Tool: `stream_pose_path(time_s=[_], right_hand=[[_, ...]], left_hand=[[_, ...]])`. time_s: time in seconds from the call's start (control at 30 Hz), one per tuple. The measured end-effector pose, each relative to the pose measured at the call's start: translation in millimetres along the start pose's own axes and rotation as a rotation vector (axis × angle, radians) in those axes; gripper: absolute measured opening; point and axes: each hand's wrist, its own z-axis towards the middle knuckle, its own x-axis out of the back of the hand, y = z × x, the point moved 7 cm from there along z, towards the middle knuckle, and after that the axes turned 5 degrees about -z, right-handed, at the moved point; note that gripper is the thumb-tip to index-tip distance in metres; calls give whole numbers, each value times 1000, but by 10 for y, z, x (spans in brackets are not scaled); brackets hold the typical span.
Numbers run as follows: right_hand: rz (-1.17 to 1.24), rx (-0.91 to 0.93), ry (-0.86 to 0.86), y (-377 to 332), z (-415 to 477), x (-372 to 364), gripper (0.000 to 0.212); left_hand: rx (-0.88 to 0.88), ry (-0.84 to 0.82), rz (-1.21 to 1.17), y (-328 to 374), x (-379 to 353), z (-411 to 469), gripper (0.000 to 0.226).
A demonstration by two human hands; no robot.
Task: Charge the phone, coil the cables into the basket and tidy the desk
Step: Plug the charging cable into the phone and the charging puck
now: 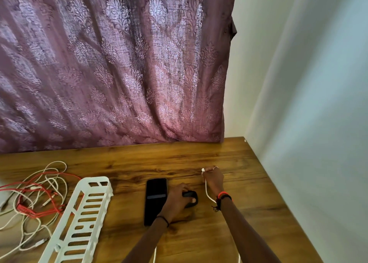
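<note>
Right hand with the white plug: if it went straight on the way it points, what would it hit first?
Probably the curtain at the back edge of the desk. Between it and the right hand, which pinches the white plug, only bare wood shows; depth is unclear.

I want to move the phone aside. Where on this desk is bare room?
Free: the back strip of the desk between the curtain and the phone, and the right side between the right hand and the desk's edge. Crowded: the left, where tangled cables lie beside the basket.
</note>
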Motion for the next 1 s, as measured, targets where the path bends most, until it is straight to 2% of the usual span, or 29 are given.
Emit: stream_pose_path(time_s=[0.07,0.13,0.3,0.4,0.63,0.77,1.0], right_hand=[[36,-2,-1,6,-19,27,16],[56,15,-10,-52,-76,62,21],[99,57,-36,-288,-171,145,19],[205,78,-54,-453,-262,191,15],[273,126,-89,-823,-580,327,17],[330,152,-143,-994,-771,358,13],[367,204,-161,-1223,-941,440,16]], left_hand=[[20,29,-82,54,58,25,37],[28,61,-184,121,136,55,36],[45,96,-522,316,320,155,36],[44,92,-637,454,431,242,39],[-15,44,-807,900,710,327,20],[13,11,-893,1119,826,330,8],[22,-13,-956,1303,925,263,7]])
